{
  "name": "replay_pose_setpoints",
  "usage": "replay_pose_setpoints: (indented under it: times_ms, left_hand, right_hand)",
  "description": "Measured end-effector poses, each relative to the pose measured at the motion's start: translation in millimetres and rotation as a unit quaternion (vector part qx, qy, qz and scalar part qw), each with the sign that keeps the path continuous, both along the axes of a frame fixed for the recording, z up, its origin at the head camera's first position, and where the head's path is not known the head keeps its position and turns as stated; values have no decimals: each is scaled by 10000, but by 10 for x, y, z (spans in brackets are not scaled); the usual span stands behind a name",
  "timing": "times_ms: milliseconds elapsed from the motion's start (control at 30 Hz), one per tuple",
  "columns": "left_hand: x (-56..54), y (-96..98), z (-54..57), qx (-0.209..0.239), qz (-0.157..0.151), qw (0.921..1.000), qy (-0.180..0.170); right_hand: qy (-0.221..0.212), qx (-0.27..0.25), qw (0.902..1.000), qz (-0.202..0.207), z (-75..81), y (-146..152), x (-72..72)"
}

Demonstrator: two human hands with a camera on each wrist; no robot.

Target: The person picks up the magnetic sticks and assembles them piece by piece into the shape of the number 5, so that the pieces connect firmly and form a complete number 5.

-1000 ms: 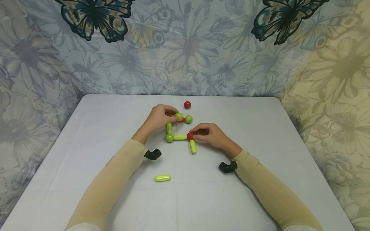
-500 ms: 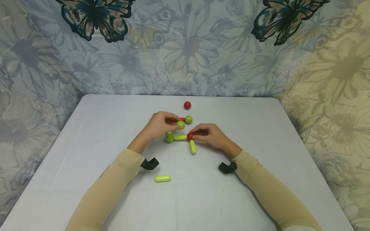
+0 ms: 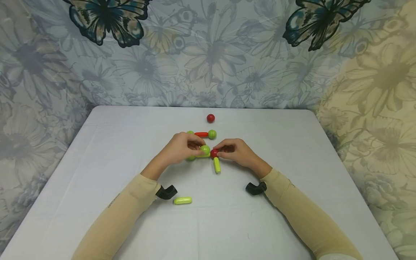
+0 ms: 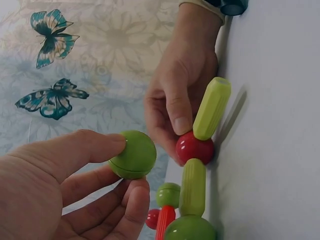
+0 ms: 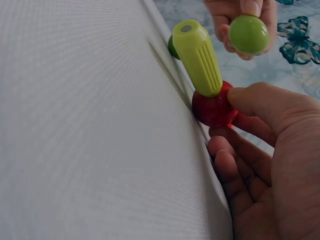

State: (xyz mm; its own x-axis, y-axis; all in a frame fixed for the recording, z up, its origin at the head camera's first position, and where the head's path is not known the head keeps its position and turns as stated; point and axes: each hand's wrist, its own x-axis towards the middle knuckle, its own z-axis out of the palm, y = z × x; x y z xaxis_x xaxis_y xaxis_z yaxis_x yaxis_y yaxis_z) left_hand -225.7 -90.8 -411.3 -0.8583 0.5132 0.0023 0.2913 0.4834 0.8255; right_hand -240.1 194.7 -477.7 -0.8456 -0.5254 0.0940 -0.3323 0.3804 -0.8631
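Note:
Between thumb and fingertips my left hand (image 3: 182, 148) pinches a green ball (image 4: 133, 155), held up above the joined balls and rods. My right hand (image 3: 238, 153) pinches a red ball (image 5: 214, 106) at the near right corner of that structure. From this red ball a yellow-green rod (image 3: 217, 165) sticks out toward the near side, its far end bare. Another yellow-green rod (image 4: 193, 187) links the red ball to a green ball (image 4: 191, 229), partly behind my left hand in the head view. Farther back, a red rod (image 3: 201, 134) ends in a green ball (image 3: 212, 134).
A loose red ball (image 3: 210, 118) lies near the far side of the white table (image 3: 276, 122). One loose yellow-green rod (image 3: 183, 200) lies toward the front, close to the black wrist camera (image 3: 166, 192) on the left sleeve. A patterned wall cloth (image 3: 214, 65) hangs behind the table.
My left hand has moved nearer and slightly right with the green ball, coming off the back of the structure, where the red rod now shows. My right hand stays on the red ball.

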Motion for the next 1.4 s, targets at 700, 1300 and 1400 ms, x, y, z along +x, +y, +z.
replay_pose_setpoints:
  times_ms: [700, 1300, 1400]
  left_hand:
    - [181, 109, -10, 40, -731, 9973, -30]
    - [405, 286, -143, -6, -1079, 9940, -169]
    - [429, 323, -173, 29, -1131, 9935, -137]
  right_hand:
    - [50, -89, 9999, 41, -24, 9, -25]
    - [-42, -177, 9998, 34, 2, -7, 5]
    - [-22, -127, 9999, 45, 0, -2, 0]
